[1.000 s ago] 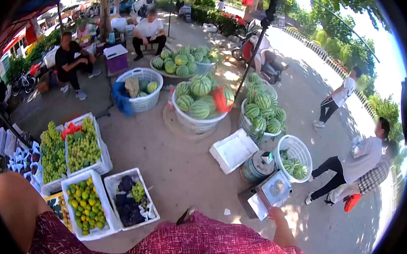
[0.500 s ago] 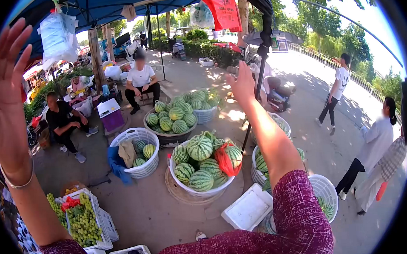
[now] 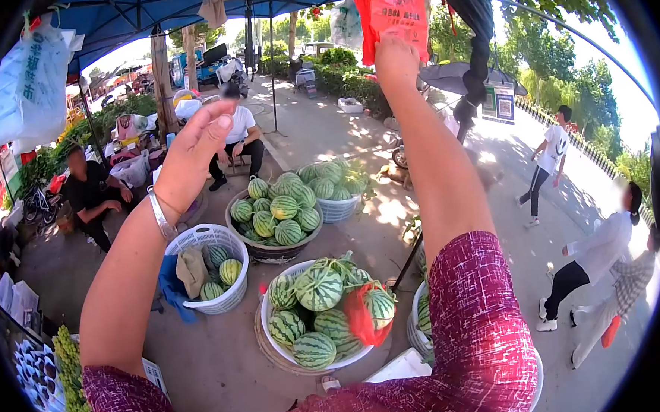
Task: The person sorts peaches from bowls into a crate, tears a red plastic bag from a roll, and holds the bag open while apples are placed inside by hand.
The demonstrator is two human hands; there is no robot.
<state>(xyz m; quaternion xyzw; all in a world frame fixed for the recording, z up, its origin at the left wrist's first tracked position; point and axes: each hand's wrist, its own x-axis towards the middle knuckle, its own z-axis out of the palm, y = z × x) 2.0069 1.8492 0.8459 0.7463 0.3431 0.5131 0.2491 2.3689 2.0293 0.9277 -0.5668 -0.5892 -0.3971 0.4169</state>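
My right hand [image 3: 397,62] is raised to the lower part of a red plastic bag [image 3: 393,12] hanging from the canopy frame, and its fingers are closed on the plastic. The fingertips are partly hidden. My left hand [image 3: 195,155] is lifted at chest height with fingers bent and apart, holding nothing. A bracelet circles the left wrist. Below my hands, a white basket [image 3: 271,336] holds several striped watermelons [image 3: 318,290]; a red net or bag lies over one of them.
A dark tub [image 3: 273,254] of watermelons and a white basket [image 3: 237,285] with melons and cloth stand further off. White bags [image 3: 29,87] hang at left. Two seated people [image 3: 242,128] face me, and several people walk at right. A black canopy pole [image 3: 473,79] stands beside my right arm.
My right hand has gone up to the red bag and closed on it. My left hand has moved right and lowered, its fingers now bent. The view has shifted somewhat.
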